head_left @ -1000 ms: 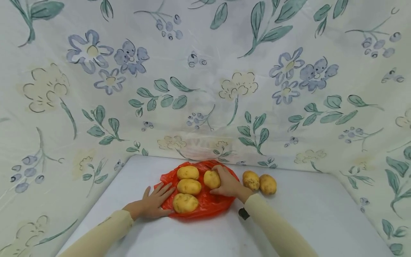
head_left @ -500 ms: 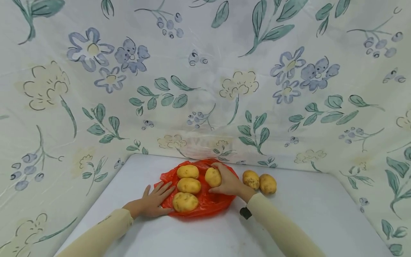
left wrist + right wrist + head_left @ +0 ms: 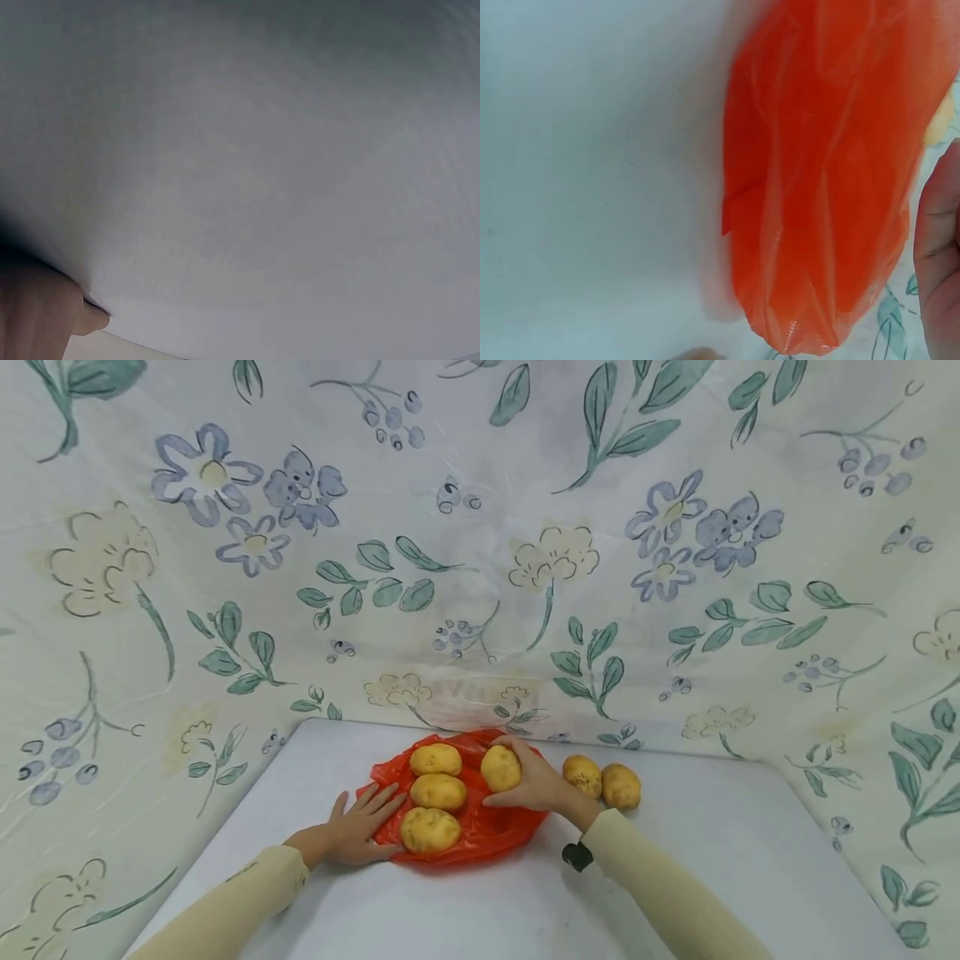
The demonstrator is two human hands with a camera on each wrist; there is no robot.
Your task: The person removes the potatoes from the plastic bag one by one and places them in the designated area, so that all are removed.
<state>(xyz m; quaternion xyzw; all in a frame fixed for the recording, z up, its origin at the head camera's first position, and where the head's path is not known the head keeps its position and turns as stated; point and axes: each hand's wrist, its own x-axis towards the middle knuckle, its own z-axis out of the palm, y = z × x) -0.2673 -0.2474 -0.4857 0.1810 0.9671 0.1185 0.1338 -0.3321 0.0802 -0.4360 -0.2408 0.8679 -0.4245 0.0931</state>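
A red plastic bag point(image 3: 480, 847) lies spread on the white table. Three potatoes sit on it in a column: a far one point(image 3: 436, 760), a middle one point(image 3: 438, 792) and a near one point(image 3: 431, 832). My left hand point(image 3: 356, 833) rests on the bag's left edge, its fingers spread and straight. To the right of the column my right hand point(image 3: 536, 783) holds another potato point(image 3: 501, 767), with fingers curved over its far side and the thumb along its near side. In the right wrist view, part of that hand point(image 3: 939, 247) shows beside the red bag point(image 3: 817, 195).
Two more potatoes, one point(image 3: 582, 776) and another point(image 3: 621, 787), lie on the table beyond the right wrist. A dark round object point(image 3: 577, 857) sits at that wrist. Floral sheeting point(image 3: 480, 568) rises behind the white table point(image 3: 720, 843).
The potato in my right hand has shifted slightly away from me and to the right, the hand moving a little with it. My left hand and the other potatoes stay in place.
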